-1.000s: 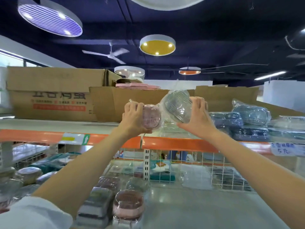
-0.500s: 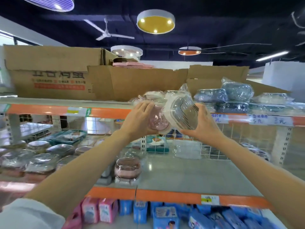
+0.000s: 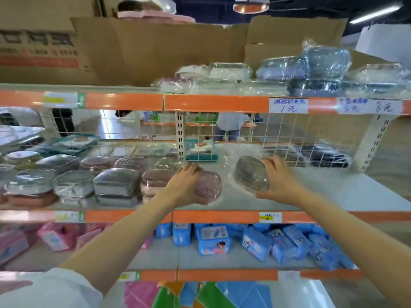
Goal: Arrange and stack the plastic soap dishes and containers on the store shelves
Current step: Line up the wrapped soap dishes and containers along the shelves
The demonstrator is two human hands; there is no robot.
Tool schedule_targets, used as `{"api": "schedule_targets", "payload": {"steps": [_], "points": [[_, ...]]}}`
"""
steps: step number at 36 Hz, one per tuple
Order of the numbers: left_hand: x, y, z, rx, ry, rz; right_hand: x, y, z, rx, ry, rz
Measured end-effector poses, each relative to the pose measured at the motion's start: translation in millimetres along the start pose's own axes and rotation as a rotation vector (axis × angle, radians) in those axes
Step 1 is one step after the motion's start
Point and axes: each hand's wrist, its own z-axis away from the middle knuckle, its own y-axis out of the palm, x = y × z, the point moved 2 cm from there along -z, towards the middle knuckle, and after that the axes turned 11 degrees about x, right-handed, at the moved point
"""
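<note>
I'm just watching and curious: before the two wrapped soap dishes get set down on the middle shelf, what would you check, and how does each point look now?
1. Left hand grips the pink dish: ok.
2. Right hand grips the clear dish: ok.
3. Bare space on the middle shelf under the right hand: ok.
4. Gap between the pink dish and the stacked dishes to its left: cannot tell.
5. Dishes already resting on the shelf: cannot tell.

cardboard boxes (image 3: 155,47) on top shelf, blue packets (image 3: 255,241) and pink packets (image 3: 53,237) on lower shelf, handwritten price labels (image 3: 288,105)
</note>
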Motion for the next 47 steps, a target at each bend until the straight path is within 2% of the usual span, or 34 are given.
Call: {"api": "schedule_targets", "payload": {"steps": [6, 11, 21, 30, 35, 38, 47], "points": [[14, 34, -42, 0.143, -0.043, 0.102, -24, 30, -30, 0.087, 0.094, 0.013], [23, 63, -75, 0.23, -0.009, 0.136, -33, 46, -69, 0.206, 0.158, 0.006], [50, 97, -115, 0.405, -0.025, 0.183, -32, 88, -149, 0.32, 0.164, -0.021], [68, 103, -126, 0.359, -0.014, 0.16, -14, 113, -210, 0.353, 0.154, -0.076], [69, 106, -129, 0.348, -0.012, 0.162, 7, 122, -239, 0.321, 0.108, -0.248], [69, 105, -129, 0.348, -0.006, 0.163, 21, 127, -251, 0.356, 0.041, -0.307], [68, 106, -131, 0.393, 0.013, 0.138, 30, 126, -259, 0.469, -0.004, -0.217]]}}
